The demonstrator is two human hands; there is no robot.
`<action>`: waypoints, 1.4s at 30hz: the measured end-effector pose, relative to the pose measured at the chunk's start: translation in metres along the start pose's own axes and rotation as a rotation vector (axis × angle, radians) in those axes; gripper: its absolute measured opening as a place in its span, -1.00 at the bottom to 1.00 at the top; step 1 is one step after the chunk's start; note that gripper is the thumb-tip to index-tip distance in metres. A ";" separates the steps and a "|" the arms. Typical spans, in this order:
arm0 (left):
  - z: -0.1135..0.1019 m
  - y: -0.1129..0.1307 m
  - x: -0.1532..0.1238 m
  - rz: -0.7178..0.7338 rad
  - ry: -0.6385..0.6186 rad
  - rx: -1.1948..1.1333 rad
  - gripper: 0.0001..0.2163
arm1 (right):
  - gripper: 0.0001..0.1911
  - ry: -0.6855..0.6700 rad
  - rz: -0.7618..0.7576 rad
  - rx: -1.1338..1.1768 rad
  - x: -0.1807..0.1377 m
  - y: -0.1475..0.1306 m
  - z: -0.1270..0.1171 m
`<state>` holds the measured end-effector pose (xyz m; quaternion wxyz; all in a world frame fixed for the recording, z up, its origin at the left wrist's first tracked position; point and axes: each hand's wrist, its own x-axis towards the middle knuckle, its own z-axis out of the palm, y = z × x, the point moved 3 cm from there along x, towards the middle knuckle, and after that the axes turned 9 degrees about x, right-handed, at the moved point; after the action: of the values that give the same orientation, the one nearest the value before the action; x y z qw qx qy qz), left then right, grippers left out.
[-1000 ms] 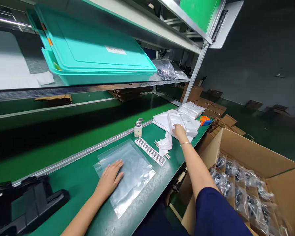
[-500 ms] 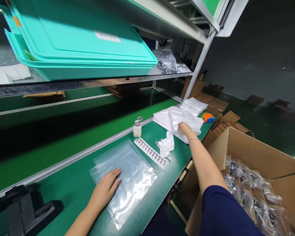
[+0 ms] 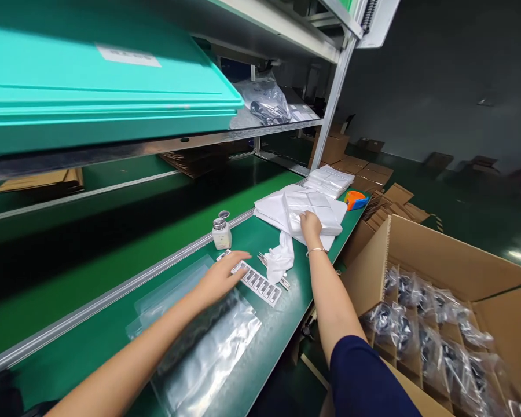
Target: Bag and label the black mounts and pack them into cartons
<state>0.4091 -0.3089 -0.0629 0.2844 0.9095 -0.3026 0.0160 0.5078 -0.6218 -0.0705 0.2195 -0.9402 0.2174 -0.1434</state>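
My right hand (image 3: 311, 228) is at the near edge of a stack of clear plastic bags (image 3: 319, 208), its fingers curled and pinching a bag; the fingertips are partly hidden. The stack lies on white sheets (image 3: 269, 209). My left hand (image 3: 220, 279), fingers stretched out, is over the end of a label strip (image 3: 263, 285) and holds nothing. Beneath my left forearm, large clear bags (image 3: 212, 359) lie flat on the green bench. A crumpled white cloth (image 3: 280, 258) rests on tweezers (image 3: 285, 284) beside the strip.
A small white bottle (image 3: 222, 236) with a metal cap stands near the bench's back rail. Orange and blue tape dispenser-like object (image 3: 356, 200) sits at the far end. An open carton (image 3: 421, 249) of bagged parts stands at right. Teal bins (image 3: 113, 124) fill the shelf above.
My left hand has lifted off the large clear bags and moved forward to the label strip. My right hand stays at the bag stack. The view has shifted to the right.
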 end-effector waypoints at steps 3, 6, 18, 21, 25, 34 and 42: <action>0.030 0.012 0.078 -0.076 -0.108 -0.165 -0.63 | -0.64 0.028 -0.018 0.097 -0.007 0.005 0.005; 0.063 0.019 0.135 -0.158 -0.088 -0.269 -0.65 | -0.70 0.012 -0.105 0.174 -0.011 0.014 0.009; 0.106 0.043 0.266 0.165 -0.259 0.214 -0.71 | -0.54 0.544 0.105 1.081 -0.025 0.077 0.040; 0.116 0.041 0.278 0.126 -0.307 0.273 -0.83 | -0.56 0.555 0.132 1.138 -0.024 0.075 0.038; 0.121 0.043 0.287 0.112 -0.274 0.202 -0.88 | -0.58 0.558 0.139 1.155 -0.022 0.076 0.034; 0.116 0.037 0.296 -0.081 -0.225 -0.228 -0.65 | -0.67 0.474 -0.051 0.590 -0.015 0.053 0.013; 0.106 0.025 0.295 -0.121 -0.061 -0.451 -0.71 | -0.76 0.204 -0.046 0.302 0.025 0.034 0.009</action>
<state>0.6203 -0.5405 -0.0793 0.4716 0.8396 -0.2518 -0.0968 0.5210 -0.6585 -0.0897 0.3317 -0.8819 0.1931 -0.2738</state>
